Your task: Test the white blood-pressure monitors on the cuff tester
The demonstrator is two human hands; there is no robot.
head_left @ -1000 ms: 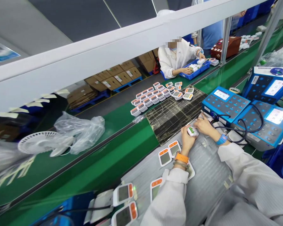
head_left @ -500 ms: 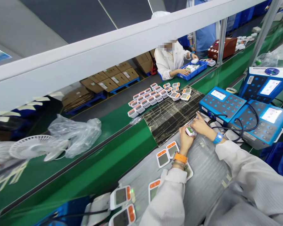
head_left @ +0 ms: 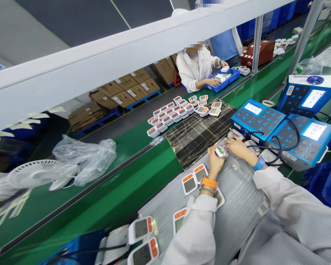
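My left hand (head_left: 215, 162) grips a white handheld monitor (head_left: 220, 151) turned back side up, with green and white showing in its back opening. Close by on the right, my right hand (head_left: 238, 148) has its fingers curled together by the monitor's far end; what they pinch, if anything, is too small to make out. Beside my left wrist lie two white monitors with orange buttons, one (head_left: 189, 183) nearer the belt and the other (head_left: 200, 172) beside it. Another monitor (head_left: 220, 198) is partly covered by that wrist. My left sleeve overlaps a further one (head_left: 178, 218).
Blue test boxes (head_left: 257, 121) with dark cables stand at the right. Several monitors (head_left: 171, 114) sit in rows beyond the black mat (head_left: 198, 136). Across the belt, a co-worker (head_left: 194, 70) handles items in a blue tray (head_left: 223, 84). A white fan (head_left: 38, 175) and plastic bag (head_left: 85, 158) are left.
My right index finger, stretched forward before, is now bent, and the right hand has drawn in beside the monitor. My left hand still holds the monitor. The view has shifted slightly.
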